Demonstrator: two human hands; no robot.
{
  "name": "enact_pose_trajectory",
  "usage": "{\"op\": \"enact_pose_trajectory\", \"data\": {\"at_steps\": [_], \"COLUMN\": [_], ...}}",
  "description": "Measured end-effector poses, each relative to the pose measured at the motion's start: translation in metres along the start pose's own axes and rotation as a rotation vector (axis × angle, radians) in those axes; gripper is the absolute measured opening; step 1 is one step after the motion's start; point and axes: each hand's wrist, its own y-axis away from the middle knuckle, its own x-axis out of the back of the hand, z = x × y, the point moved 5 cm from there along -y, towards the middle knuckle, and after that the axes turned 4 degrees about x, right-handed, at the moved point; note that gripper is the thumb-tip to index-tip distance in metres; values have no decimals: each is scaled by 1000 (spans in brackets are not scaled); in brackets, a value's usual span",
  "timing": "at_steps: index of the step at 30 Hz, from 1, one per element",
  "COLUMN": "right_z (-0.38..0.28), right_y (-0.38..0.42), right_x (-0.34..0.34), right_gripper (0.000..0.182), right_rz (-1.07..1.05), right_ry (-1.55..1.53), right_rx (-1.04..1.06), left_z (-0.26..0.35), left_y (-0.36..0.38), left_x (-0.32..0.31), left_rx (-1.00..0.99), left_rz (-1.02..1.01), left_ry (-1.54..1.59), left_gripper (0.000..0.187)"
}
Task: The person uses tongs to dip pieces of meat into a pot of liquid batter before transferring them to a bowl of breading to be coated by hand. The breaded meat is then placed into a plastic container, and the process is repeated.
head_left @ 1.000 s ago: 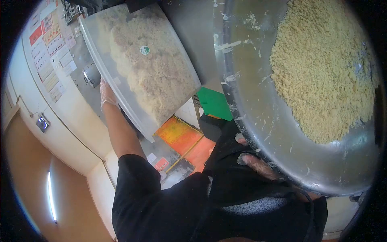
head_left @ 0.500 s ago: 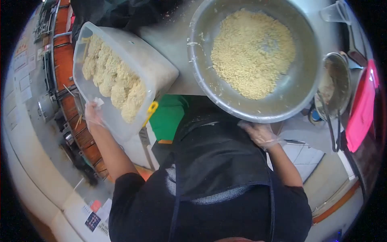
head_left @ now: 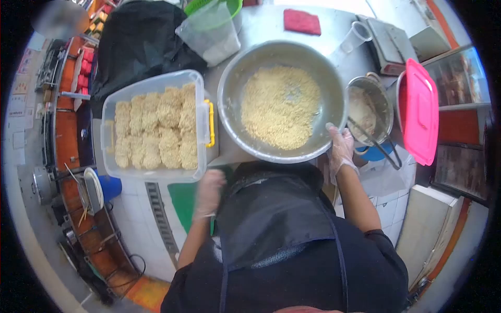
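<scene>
My right hand, in a clear plastic glove, grips the right rim of a large metal bowl, its thumb over the edge. Pale yellow crumbs lie spread in the bottom of the bowl. My left hand, gloved too, is blurred by motion just below the gap between the bowl and a clear plastic tub. Nothing shows in it. Rows of crumb-coated pieces fill the tub, which sits level and has a yellow latch on its right side.
Right of the bowl stand a metal pot with tongs and a bright pink lid. Farther back are a red cloth, a clear cup, a scale and a clear container. Black plastic lies behind the tub.
The tub, tilted in my left hand before, now sits level, and that hand has let go and moved right. My right hand has come up onto the bowl's rim. The view has shifted.
</scene>
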Motion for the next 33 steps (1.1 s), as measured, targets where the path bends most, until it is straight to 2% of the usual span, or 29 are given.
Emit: {"op": "enact_pose_trajectory", "data": {"at_steps": [2, 4, 5, 7, 9, 10, 11, 13, 14, 15, 17, 18, 19, 21, 22, 23, 25, 26, 28, 29, 30, 31, 33], "right_z": [-3, -20, -26, -37, -64, -58, -71, -106, -110, -112, -107, -102, -114, -116, -114, -112, -103, -105, -118, -118, -118, -118, -113], "right_y": [-10, -9, -11, -28, -26, -47, -36, -22, -23, -34, -41, -59, -51, -53, -48, -43, -52, -63, -64, -63, -56, -56, -64], "right_x": [-5, -12, -17, -20, -24, -18, -10, -10, -4, -8, -8, -11, -24, -11, -5, -5, -8, -17, -20, -15, -6, -5, -18], "right_gripper": [26, 26, 28, 32, 31, 33, 33, 39, 42, 42, 42, 42, 41, 39, 38, 37, 39, 42, 45, 45, 41, 36, 36], "right_rz": [-53, -119, -186, -213, -229, -219, -227, -321, -309, -324, -254, -247, -233, -279, -292, -306, -274, -272, -310, -315, -344, -368, -347], "right_ry": [68, 119, 168, 220, 172, 208, 210, 110, 70, 59, 90, 198, 186, 288, 185, 85, -3, 119, 281, 270, 222, 175, 86], "right_rx": [40, 96, 127, 108, 84, 134, 132, 279, 396, 403, 275, 195, 59, 191, 312, 426, 329, 224, 39, 54, 222, 387, 383], "left_z": [42, 51, 60, 70, 81, 83, 97, 131, 140, 146, 139, 151, 152, 167, 167, 168, 158, 152, 152, 170, 212, 208, 174], "left_y": [-23, -57, -76, -115, -137, -137, -115, -92, -98, -102, -90, -87, -75, -76, -71, -82, -79, -89, -73, -75, -45, -61, -78], "left_x": [-37, -46, -45, -49, -52, -55, -54, -33, -30, -27, -35, -35, -38, -34, -40, -40, -47, -45, -46, -37, -39, -38, -45], "left_rx": [-57, 152, 139, 300, 268, 256, 260, 119, 101, 65, 48, 191, 209, 121, 79, 64, -51, 86, 140, 145, 100, 77, -83], "left_rz": [-65, 130, 137, 226, 249, 266, 274, 426, 446, 497, 578, 557, 568, 500, 597, 605, 649, 644, 573, 497, 598, 603, 763], "left_ry": [47, 821, 827, 907, 874, 834, 836, 760, 764, 781, 793, 698, 696, 845, 903, 908, 913, 797, 837, 878, 990, 993, 920], "left_gripper": [44, 38, 38, 40, 42, 45, 45, 34, 34, 36, 41, 44, 44, 43, 38, 38, 40, 43, 44, 45, 46, 46, 48]}}
